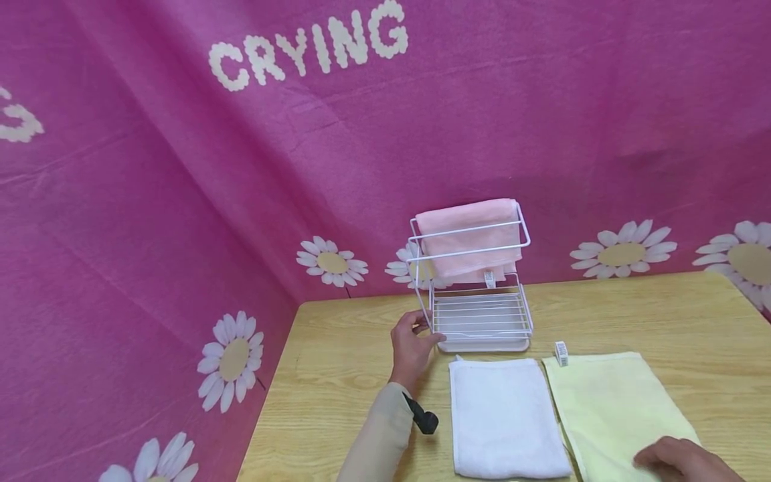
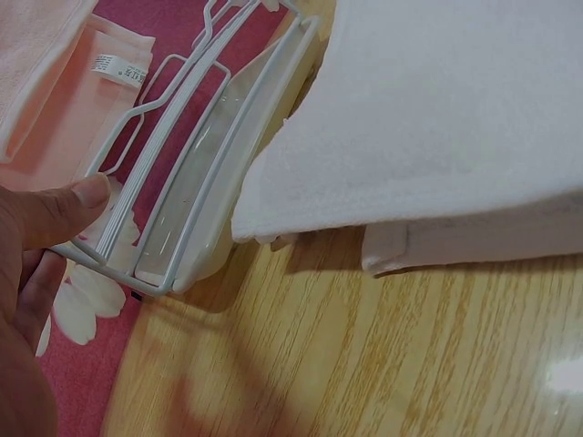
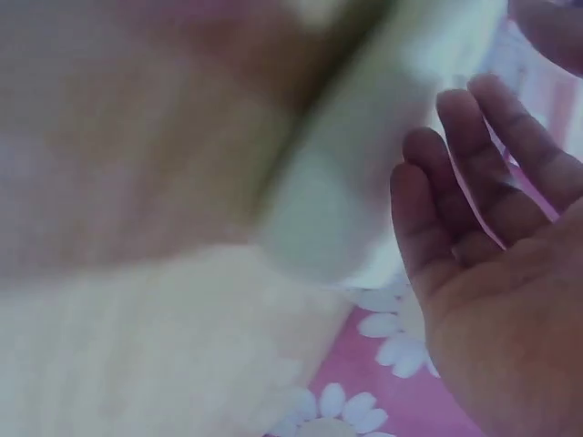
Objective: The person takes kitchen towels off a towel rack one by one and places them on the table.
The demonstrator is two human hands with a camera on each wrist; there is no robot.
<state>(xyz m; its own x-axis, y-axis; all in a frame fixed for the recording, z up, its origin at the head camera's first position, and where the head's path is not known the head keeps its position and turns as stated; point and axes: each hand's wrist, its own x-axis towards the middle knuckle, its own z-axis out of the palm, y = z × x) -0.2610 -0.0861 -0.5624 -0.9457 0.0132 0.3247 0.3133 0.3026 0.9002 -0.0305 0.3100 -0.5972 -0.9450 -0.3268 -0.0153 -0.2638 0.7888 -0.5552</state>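
A white wire rack (image 2: pixel 137 182) with a shallow white tray (image 1: pixel 482 346) under its grid stands on the table. My left hand (image 1: pixel 412 345) holds the rack at its lower left side, the thumb (image 2: pixel 91 191) lying on the wire. A folded pink towel (image 1: pixel 470 219) hangs over the rack's upper bars, its label showing below. In front of the rack a folded white towel (image 1: pixel 506 418) lies flat. To its right is a folded yellow towel (image 1: pixel 614 402) with a label at its far left corner. Over this towel's near right part is my right hand (image 1: pixel 687 458), fingers loosely bent and holding nothing.
The wooden table (image 1: pixel 337 375) has its left edge beyond my left forearm. A magenta cloth (image 1: pixel 542 120) with daisies and white letters hangs behind the table and along its left side. The right wrist view is partly blurred.
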